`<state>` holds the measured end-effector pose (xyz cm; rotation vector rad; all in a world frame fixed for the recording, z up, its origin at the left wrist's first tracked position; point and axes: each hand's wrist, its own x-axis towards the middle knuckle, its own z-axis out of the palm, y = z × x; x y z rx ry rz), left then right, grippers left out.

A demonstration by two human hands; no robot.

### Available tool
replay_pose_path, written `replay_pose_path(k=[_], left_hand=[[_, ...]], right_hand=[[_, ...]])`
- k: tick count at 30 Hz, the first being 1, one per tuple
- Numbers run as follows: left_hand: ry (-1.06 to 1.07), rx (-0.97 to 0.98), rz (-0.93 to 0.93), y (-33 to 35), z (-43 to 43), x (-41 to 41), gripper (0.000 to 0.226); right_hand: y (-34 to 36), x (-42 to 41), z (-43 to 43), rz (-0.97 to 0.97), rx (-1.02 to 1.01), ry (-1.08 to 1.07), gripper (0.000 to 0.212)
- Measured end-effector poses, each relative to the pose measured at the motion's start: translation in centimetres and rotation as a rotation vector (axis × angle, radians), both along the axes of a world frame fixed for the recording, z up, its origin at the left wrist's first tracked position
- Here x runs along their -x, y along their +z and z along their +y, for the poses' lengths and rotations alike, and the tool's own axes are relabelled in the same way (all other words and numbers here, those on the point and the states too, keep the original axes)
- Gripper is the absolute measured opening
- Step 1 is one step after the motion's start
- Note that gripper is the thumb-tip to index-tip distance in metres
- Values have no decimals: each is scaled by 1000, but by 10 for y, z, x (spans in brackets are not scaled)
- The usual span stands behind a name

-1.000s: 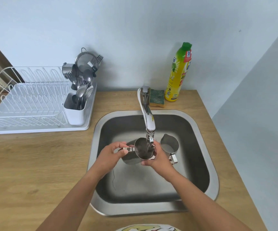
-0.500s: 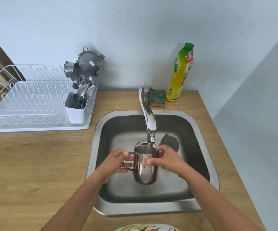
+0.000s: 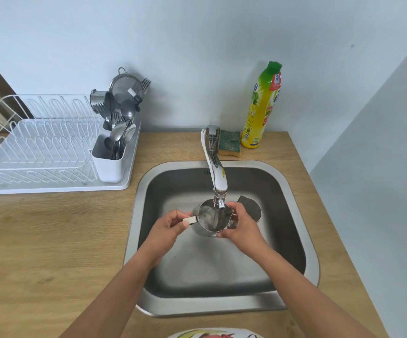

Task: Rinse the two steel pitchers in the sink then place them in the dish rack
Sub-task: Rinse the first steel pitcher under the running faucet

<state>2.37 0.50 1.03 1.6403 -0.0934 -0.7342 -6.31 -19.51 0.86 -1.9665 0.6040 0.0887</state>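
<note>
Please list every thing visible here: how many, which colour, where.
sink: one, steel, centre
counter: one, wooden, around the sink
tap: one, chrome, behind the sink
held pitcher: one, steel, under the tap
second pitcher: one, steel, inside the sink, right
sponge: one, green-yellow, beside the tap base
soap bottle: one, yellow, green cap, against the wall
dish rack: one, white, counter left
cutlery holder: one, white, rack's right end, with steel utensils
plate: one, patterned, bottom edge
left hand: one, holds the held pitcher's handle
right hand: one, grips its body
</note>
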Motion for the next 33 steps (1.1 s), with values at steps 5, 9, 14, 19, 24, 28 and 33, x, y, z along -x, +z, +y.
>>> replay_pose_path(k=[5,9,14,19,24,28,33], left_hand=[[13,-74,31,-6,7,-1,8],[19,-46,80,-11,1,2,11],[29,-52,64,-12,1,-2,13],[8,-57,94,-14,-3,1,13],[33,-66,84,-12,-4,-2,12],[4,-71,116,-11,-7,0,9],[15,-75,127,-10,-7,-1,10]], right_hand=[[-5,-7,-5,72,-53,91,72],[-4,-9,-4,47,-17,63,68],[-5,-6,2,43,-7,68,69],[2,-5,-6,35,2,76,64],[1,-6,-3,25,6,71,65],[3,-6,-7,19,-1,50,65],[-1,-5,-6,8,-12,57,65]])
